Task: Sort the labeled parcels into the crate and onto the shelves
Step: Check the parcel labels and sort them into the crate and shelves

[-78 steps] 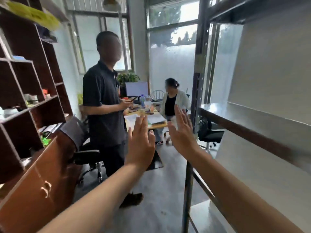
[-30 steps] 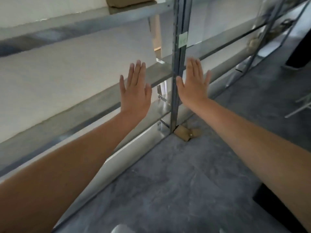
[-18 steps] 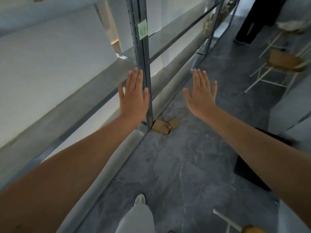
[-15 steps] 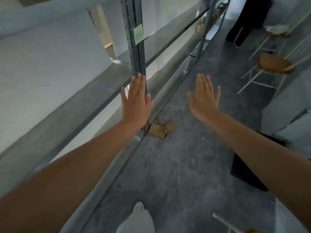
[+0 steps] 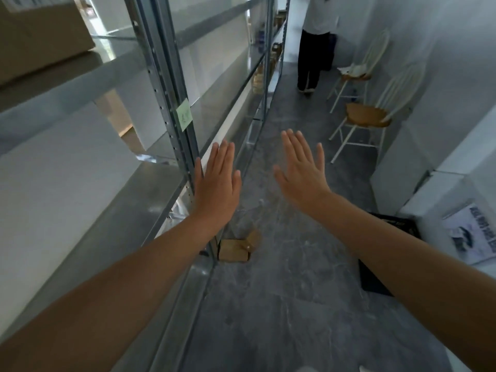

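Chairs [image 5: 366, 115] have come closer; shelves [image 5: 161, 76] flank grey floor [image 5: 281, 304].

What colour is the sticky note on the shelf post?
Pale green sticky note, clearest in the head view.

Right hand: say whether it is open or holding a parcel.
Open. The right hand is held out flat, fingers straight and spread, holding nothing.

Shelves [image 5: 150, 183] left, chairs [image 5: 367, 116] right (a person [image 5: 314, 44] stands beyond), crate [image 5: 375, 275] nearer.
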A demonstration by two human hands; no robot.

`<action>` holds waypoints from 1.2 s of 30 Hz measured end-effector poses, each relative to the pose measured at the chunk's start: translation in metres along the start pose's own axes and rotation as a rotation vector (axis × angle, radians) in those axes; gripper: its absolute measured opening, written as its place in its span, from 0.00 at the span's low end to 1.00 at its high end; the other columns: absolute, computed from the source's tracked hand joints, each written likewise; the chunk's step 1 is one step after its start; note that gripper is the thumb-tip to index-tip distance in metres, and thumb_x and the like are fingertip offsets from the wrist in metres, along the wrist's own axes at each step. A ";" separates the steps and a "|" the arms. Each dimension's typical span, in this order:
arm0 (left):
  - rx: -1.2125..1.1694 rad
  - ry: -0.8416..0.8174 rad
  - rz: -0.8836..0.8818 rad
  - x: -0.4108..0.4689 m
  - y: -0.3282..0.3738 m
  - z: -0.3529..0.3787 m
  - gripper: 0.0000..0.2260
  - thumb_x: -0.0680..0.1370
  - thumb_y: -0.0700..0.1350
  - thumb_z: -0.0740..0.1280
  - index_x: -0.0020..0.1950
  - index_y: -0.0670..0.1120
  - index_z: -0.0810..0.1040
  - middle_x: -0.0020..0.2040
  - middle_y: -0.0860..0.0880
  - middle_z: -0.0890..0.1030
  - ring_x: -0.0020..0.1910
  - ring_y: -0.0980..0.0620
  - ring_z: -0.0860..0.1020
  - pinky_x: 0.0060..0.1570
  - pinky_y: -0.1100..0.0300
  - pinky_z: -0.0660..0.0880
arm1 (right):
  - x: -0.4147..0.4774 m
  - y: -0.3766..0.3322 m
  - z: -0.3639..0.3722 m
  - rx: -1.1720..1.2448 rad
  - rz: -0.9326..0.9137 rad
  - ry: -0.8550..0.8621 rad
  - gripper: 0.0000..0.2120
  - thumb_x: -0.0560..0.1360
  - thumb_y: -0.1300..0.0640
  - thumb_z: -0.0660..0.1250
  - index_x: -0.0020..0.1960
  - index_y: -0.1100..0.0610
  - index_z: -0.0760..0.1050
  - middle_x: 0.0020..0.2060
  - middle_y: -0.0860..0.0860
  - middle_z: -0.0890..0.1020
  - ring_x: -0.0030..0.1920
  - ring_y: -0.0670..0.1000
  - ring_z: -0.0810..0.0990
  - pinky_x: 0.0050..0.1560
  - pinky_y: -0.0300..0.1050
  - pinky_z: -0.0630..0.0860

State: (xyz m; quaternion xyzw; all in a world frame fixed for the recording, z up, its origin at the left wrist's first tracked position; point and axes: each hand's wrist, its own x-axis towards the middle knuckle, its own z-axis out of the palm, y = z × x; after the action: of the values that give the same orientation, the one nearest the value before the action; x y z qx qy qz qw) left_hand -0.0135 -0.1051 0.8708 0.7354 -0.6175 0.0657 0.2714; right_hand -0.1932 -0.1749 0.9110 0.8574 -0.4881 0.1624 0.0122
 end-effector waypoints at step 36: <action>-0.011 0.012 -0.181 0.184 0.102 0.143 0.25 0.85 0.48 0.50 0.81 0.49 0.48 0.82 0.53 0.47 0.80 0.55 0.43 0.77 0.44 0.41 | 0.202 0.205 0.062 0.232 -0.044 -0.080 0.33 0.83 0.49 0.53 0.81 0.56 0.41 0.80 0.49 0.45 0.79 0.47 0.39 0.76 0.59 0.35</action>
State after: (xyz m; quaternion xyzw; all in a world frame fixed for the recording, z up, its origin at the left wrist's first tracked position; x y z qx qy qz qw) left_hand -0.1014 -0.3434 0.8621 0.7862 -0.5472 0.0419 0.2841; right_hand -0.2544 -0.4618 0.8829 0.8693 -0.4474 0.1831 -0.1029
